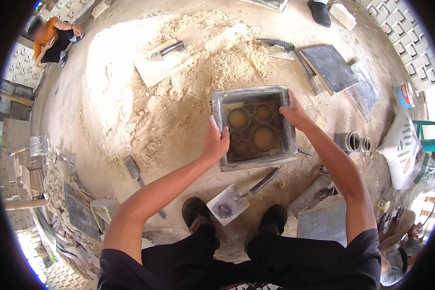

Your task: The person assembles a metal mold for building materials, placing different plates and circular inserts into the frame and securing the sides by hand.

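Both my hands hold a square, grey, box-shaped mould (pixel 258 163) above the floor, tilted so its inside faces up. Inside it are several round, sand-coloured shapes of different sizes. My left hand (pixel 216 143) is closed on the left wall, thumb over the rim. My right hand (pixel 294 114) grips the right wall near its far corner, thumb on the rim. The fingers under the outer walls are hidden. Below the mould, between my feet, lies a square-bladed trowel (pixel 229 204) with a dark patch on its blade.
A wide mound of pale sandy mix (pixel 179 92) spreads ahead, another trowel (pixel 165 50) on it. Dark boards (pixel 329 66), pipe pieces (pixel 347 141) and a white sack (pixel 398 150) lie right. A narrow trowel (pixel 133 169) lies left. A person (pixel 48 38) sits far left; another (pixel 398 258) is lower right.
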{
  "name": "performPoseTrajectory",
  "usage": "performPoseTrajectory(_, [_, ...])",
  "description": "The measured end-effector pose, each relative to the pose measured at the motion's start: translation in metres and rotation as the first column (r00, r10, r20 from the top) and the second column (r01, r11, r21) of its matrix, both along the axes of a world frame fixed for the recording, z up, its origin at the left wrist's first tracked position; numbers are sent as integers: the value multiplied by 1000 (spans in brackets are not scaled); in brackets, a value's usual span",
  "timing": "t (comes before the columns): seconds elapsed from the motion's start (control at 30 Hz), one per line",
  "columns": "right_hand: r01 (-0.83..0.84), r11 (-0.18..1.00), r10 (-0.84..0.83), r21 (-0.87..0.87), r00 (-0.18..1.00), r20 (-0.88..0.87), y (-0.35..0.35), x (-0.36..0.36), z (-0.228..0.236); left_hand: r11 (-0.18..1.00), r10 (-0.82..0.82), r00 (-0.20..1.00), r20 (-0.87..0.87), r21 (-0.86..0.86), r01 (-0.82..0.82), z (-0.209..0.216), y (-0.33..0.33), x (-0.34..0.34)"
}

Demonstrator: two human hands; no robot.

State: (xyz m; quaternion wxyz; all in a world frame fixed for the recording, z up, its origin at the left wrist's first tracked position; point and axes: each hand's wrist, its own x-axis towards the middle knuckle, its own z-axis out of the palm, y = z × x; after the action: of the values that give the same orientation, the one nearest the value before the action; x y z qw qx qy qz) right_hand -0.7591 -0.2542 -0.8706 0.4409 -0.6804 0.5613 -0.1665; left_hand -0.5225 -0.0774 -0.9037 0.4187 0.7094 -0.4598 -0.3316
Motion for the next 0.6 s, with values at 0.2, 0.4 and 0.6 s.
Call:
performPoseTrajectory(0.2, [-57, 998, 57, -19, 998, 36, -5, -7, -2, 1000, -10, 989, 148, -17, 12, -8, -9, 0])
performPoseTrajectory(0.4, [-109, 990, 106, -89, 993, -42, 2, -2, 5, 998, -24, 998, 66, -53, 27, -14, -12, 8])
performPoseTrajectory(0.6, [-136, 981, 112, -137, 979, -171, -7, -14, -8, 988, 24, 999, 33, -151, -19, -16, -28, 17])
